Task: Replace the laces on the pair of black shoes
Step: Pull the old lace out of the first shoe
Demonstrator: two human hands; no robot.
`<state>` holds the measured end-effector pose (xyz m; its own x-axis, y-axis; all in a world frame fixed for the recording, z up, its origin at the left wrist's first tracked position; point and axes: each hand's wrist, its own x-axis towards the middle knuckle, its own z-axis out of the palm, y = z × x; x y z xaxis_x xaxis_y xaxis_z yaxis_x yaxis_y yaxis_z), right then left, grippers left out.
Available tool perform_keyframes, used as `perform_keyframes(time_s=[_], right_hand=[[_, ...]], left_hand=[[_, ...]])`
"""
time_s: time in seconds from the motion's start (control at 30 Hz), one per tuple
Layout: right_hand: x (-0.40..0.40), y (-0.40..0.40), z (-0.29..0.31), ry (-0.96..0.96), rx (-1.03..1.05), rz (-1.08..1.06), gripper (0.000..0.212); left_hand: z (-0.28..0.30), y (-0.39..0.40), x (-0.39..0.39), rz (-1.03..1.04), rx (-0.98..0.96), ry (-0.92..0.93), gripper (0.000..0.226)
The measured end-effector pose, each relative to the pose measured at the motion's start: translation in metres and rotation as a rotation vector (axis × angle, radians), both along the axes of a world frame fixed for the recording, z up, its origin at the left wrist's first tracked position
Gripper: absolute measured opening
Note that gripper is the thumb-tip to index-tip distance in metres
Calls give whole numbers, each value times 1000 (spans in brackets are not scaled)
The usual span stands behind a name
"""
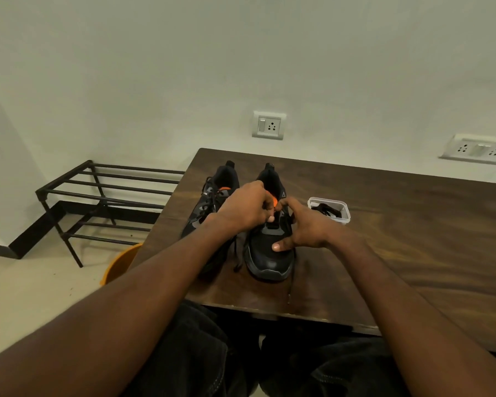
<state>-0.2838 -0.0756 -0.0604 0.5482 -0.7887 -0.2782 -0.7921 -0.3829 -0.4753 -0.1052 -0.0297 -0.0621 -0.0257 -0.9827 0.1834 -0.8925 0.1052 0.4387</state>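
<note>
Two black shoes with orange tongue patches stand side by side on the dark wooden table point(398, 239), toes toward me. The left shoe point(212, 193) still carries black laces. Over the lacing of the right shoe point(269, 259) both hands meet. My left hand point(242, 207) has its fingers curled, pinching the black lace near the tongue. My right hand point(304, 224) pinches the lace on the other side, its thumb resting on the shoe's toe area. A loose lace end point(290, 285) trails toward the table's front edge.
A small clear plastic container point(344, 216) holding black laces sits right of the shoes. A black metal shoe rack point(103, 193) stands on the floor at left, with an orange bucket point(121, 262) beside the table's corner. Wall sockets point(268, 125) are behind.
</note>
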Motion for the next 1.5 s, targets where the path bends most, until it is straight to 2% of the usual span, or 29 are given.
perform_keyframes(time_s=[0.07, 0.1, 0.17, 0.23, 0.27, 0.3, 0.33, 0.43, 0.5, 0.57, 0.67, 0.73, 0.83, 0.9, 0.93, 0.97, 1.03, 1.1, 1.17, 1.2, 1.27, 1.5], right_hand=[[1, 2, 3, -1, 1, 5, 104], [0, 3, 3, -1, 2, 1, 105], [-1, 3, 4, 3, 8, -15, 103], [-2, 2, 4, 8, 19, -18, 94], [-2, 1, 4, 7, 23, -16, 91], [-2, 1, 4, 8, 26, -12, 89], [-2, 2, 5, 10, 25, -8, 88], [-1, 4, 6, 13, 11, -5, 96], [0, 4, 5, 18, 2, -12, 100], [0, 4, 5, 18, 5, -16, 98], [-1, 3, 5, 21, 12, -18, 97], [-1, 4, 5, 20, 15, -24, 101], [-2, 5, 6, 18, 13, -40, 112], [-2, 4, 7, 20, 19, -40, 109], [-2, 4, 7, 25, 17, -36, 104], [-1, 4, 7, 32, 15, -30, 98], [0, 4, 6, 39, 12, -28, 95], [1, 4, 5, 42, -4, -34, 97], [2, 4, 5, 47, -17, -35, 96], [3, 5, 6, 46, -18, -36, 95], [2, 6, 6, 45, -20, -38, 94], [-1, 3, 6, 23, 0, -58, 96]], left_hand=[[4, 0, -4, 28, -21, 32, 24], [8, 0, -6, 43, -34, 122, 22], [18, -2, -4, 116, -90, 452, 15], [27, -2, 4, 192, -153, 926, 19], [29, -2, 6, 199, -149, 1086, 20], [29, 0, 8, 192, -128, 1113, 19], [27, 2, 8, 186, -95, 988, 16], [5, -1, 8, 63, 44, 362, 9], [-5, -2, 6, -42, 122, 172, 9], [-6, 1, 3, -62, 120, 72, 10], [-6, 0, 2, -42, 83, 131, 7], [-5, -1, 4, -3, 56, 292, 12], [11, -1, 9, 126, -84, 750, 10], [25, 2, 11, 157, -110, 1068, 16], [27, 2, 11, 148, -89, 1090, 18], [26, 3, 11, 145, -56, 973, 20], [14, 2, 9, 136, 8, 494, 15], [2, 1, 5, 55, 98, 158, 18], [-4, 1, 4, 13, 135, 10, 22], [-3, 1, 3, 19, 127, -21, 16], [-6, -2, 4, 32, 122, 51, 2], [-4, -1, 6, 274, 281, 773, 13]])
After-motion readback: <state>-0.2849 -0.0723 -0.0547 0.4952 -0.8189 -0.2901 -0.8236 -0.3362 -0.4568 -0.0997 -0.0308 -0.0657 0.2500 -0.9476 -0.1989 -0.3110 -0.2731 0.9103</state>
